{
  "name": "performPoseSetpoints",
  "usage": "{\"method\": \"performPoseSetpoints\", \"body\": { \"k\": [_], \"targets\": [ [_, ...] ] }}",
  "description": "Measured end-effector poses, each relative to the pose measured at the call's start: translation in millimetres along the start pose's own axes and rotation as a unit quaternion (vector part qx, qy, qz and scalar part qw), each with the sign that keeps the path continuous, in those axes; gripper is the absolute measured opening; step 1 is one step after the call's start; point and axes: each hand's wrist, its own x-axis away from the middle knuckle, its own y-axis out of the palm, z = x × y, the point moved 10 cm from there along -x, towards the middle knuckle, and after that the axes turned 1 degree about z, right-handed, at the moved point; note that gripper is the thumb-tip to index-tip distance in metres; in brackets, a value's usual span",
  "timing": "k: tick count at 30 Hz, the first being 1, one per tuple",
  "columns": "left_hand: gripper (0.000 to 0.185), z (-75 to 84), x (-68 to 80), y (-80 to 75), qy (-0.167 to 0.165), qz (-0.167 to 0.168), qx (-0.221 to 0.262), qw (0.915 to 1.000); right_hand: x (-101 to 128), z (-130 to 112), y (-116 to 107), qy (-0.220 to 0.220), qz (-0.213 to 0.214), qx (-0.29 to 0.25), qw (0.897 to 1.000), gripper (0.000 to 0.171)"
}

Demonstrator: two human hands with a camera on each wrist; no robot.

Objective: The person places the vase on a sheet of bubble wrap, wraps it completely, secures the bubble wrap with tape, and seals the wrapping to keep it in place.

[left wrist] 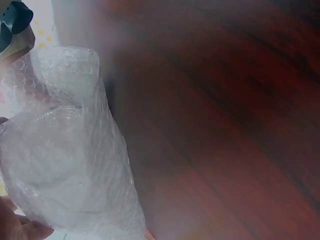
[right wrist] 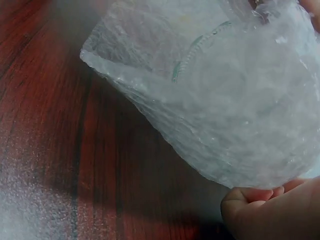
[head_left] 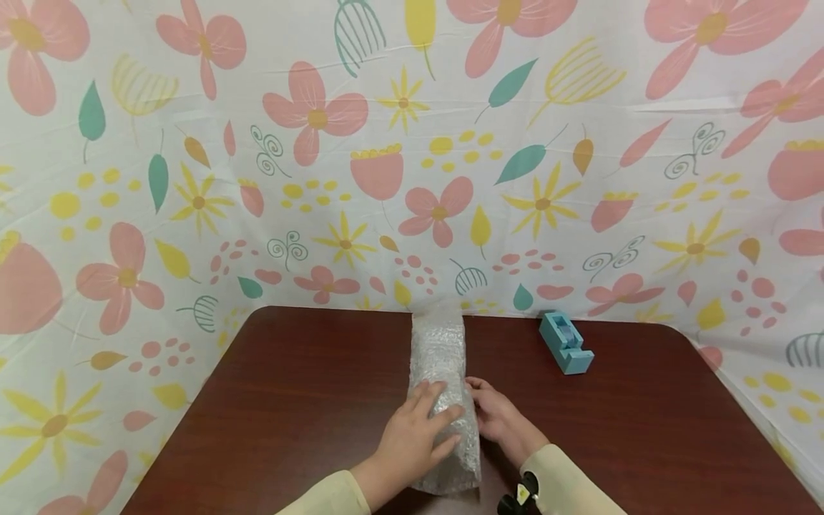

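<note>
A long roll of clear bubble wrap [head_left: 438,350] lies lengthwise on the table, its far end reaching the back edge. My left hand [head_left: 415,433] rests on top of the wrap with its fingers spread. On the wrap's right side, my right hand [head_left: 498,415] pinches its edge; the curled fingers [right wrist: 250,195] show in the right wrist view. Through the layers in that view a curved greenish rim shows, but what it belongs to is hidden. The left wrist view shows the folded bubble wrap [left wrist: 65,165] bulging and loose at one end.
A light blue tape dispenser [head_left: 565,342] stands at the back right of the dark brown wooden table [head_left: 309,386]. Behind the table hangs a floral cloth [head_left: 438,143]. A black strap device [head_left: 518,493] sits at the right cuff.
</note>
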Motion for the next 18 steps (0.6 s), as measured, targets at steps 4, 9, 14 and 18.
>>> {"method": "performPoseSetpoints", "body": {
  "k": [4, 9, 14, 18],
  "targets": [
    [0.047, 2.7, -0.6, 1.6, 0.001, -0.011, 0.008, 0.9999, 4, -1, -6, -0.001, 0.028, 0.0, 1.0, 0.047],
    [0.057, 0.0, -1.5, 5.4, -0.023, -0.078, 0.078, 0.9936, 17, -7, -16, -0.02, 0.061, 0.044, 0.997, 0.051],
    [0.062, -10.3, 2.2, 12.0, -0.077, -0.141, 0.147, 0.976, 33, -14, -16, -0.034, 0.051, 0.112, 0.992, 0.057],
    [0.059, -13.6, 6.1, 12.5, -0.075, -0.146, 0.151, 0.9749, 44, -16, -11, -0.034, 0.022, 0.16, 0.986, 0.062]
  ]
}}
